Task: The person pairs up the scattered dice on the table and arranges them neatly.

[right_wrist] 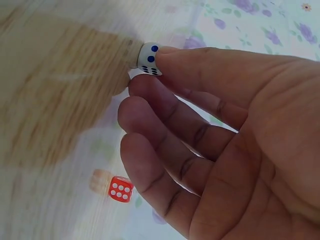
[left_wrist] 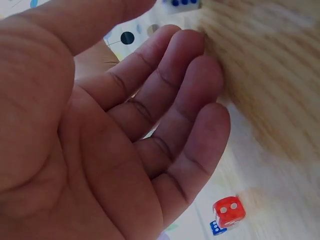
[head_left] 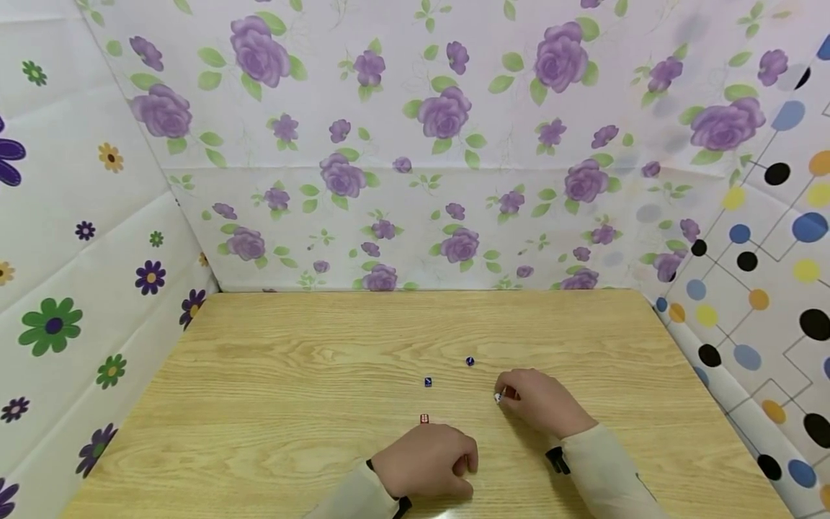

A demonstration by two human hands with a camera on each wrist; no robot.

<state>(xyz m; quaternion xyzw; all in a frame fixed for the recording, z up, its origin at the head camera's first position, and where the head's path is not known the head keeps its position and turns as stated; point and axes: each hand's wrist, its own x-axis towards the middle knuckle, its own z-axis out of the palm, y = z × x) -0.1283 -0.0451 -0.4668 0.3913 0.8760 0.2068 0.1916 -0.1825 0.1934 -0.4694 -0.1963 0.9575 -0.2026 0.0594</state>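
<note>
My right hand point(head_left: 541, 402) pinches a small white die point(right_wrist: 148, 59) with blue pips between thumb and index finger, low over the wooden table. Its other fingers are loosely bent in the right wrist view. My left hand point(head_left: 428, 461) is near the table's front, fingers loosely curled, palm bare in the left wrist view. Just beyond its knuckles sits a red die point(head_left: 424, 418) with white pips. Farther back lies a blue die point(head_left: 428, 382), and a second blue die point(head_left: 470, 361) lies behind and to the right of it.
The light wood table point(head_left: 292, 360) meets a back wall sheet point(head_left: 402, 202) with purple flowers. A daisy-print sheet point(head_left: 97, 274) stands at the left, and a dotted sheet point(head_left: 772, 310) at the right.
</note>
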